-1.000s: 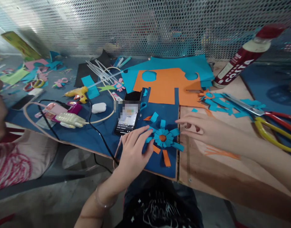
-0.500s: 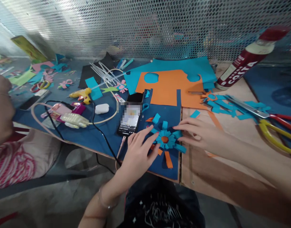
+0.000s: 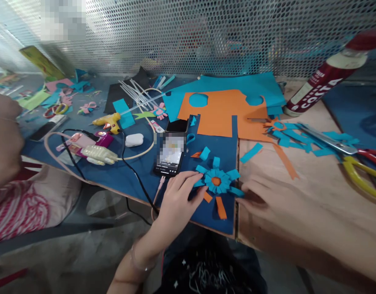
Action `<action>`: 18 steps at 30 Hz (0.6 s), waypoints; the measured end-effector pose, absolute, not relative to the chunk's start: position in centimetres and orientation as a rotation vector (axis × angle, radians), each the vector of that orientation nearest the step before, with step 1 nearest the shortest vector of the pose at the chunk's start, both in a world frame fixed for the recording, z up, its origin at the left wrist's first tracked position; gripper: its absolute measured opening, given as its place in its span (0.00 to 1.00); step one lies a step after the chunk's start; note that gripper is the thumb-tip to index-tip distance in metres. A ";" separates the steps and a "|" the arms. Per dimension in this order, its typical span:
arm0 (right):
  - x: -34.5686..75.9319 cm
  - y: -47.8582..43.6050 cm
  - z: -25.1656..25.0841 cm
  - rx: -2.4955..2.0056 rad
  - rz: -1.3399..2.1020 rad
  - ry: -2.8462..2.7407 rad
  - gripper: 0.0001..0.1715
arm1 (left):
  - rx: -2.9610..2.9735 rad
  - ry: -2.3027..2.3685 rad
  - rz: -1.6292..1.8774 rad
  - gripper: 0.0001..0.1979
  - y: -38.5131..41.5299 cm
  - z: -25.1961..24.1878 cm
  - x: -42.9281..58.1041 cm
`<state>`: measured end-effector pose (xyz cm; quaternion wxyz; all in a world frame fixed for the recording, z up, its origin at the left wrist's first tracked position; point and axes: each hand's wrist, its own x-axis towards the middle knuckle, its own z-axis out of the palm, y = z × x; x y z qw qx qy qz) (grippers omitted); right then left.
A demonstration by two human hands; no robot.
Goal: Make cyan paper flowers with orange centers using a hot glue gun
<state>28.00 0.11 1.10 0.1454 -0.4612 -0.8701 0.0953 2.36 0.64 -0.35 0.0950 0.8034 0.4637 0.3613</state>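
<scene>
A blue paper flower (image 3: 217, 187) with an orange centre lies on the blue tabletop. Looped blue strips stick out around it as petals. My left hand (image 3: 182, 197) is at its left side, thumb and fingertips closed about a petal there. On the other side my right hand (image 3: 261, 196), somewhat blurred, has its fingertips around the end of the lower right petal. Below the flower lies a folded orange strip (image 3: 221, 208). A loose blue loop (image 3: 204, 153) rests just above it. Beside my right hand is a flat blue strip (image 3: 251, 153).
Left of the flower lie a phone (image 3: 169, 153), an earbud case (image 3: 134, 140), a yellow glue gun (image 3: 110, 122) and cables. Cut orange paper (image 3: 217, 118) lies behind. Scissors (image 3: 344, 149) and a Costa bottle (image 3: 324, 83) are at the right. Another person's arm (image 3: 4, 139) is at far left.
My right hand has moved down and right from the upper petals to the lower right one, uncovering the right petals and the blue strip. My left hand stays beside the flower, its fingers drawn closer.
</scene>
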 end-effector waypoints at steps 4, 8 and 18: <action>28.1 0.1 0.7 -1.343 0.265 -2.525 0.18 | 2.391 1.362 1.078 0.10 0.7 -0.4 2.4; 28.1 0.1 0.4 -1.366 0.237 -2.538 0.18 | 2.386 1.381 1.113 0.09 0.6 -0.2 2.4; 28.2 0.0 0.4 -1.353 0.204 -2.527 0.17 | 2.344 1.372 1.170 0.08 0.3 0.4 2.3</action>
